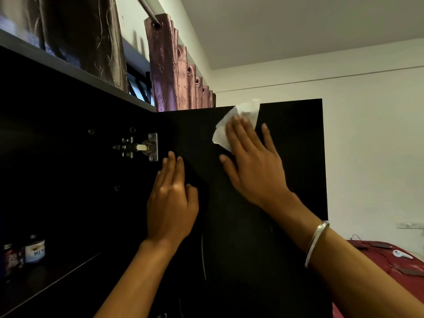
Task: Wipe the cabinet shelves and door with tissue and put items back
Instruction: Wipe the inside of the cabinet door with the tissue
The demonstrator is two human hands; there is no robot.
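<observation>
The inner face of the open cabinet door (293, 180) is being wiped near its top edge. A white tissue (226, 129) is pressed flat against the dark panel under the right hand (252, 166); the fingers are straight and spread, not curled round the tissue, and the crumpled sheet is seen to project above and to the left of the fingertips, up to the door's top edge. The left hand (172, 203) is laid on the same face nearer the hinge (146, 146), fingers extended and close together, nothing held; the hinge lies just beyond and to the left of those fingertips.

Two bottles (25, 251) are seen on a shelf (52, 278) well below and to the left of the left hand. Whether other items remain to be put back cannot be told.

The step in hand is judged to be the door wipe, with the panel steadied from the hinge side. For a sound result, even pressure should be kept through the flat fingers, overlapping strokes should be worked downward from the top edge, and the tissue should be refolded once soiled. The loose tissue beyond the fingertips is liable to bunch or tear at the door's edge. The hinge recess should be treated separately.
</observation>
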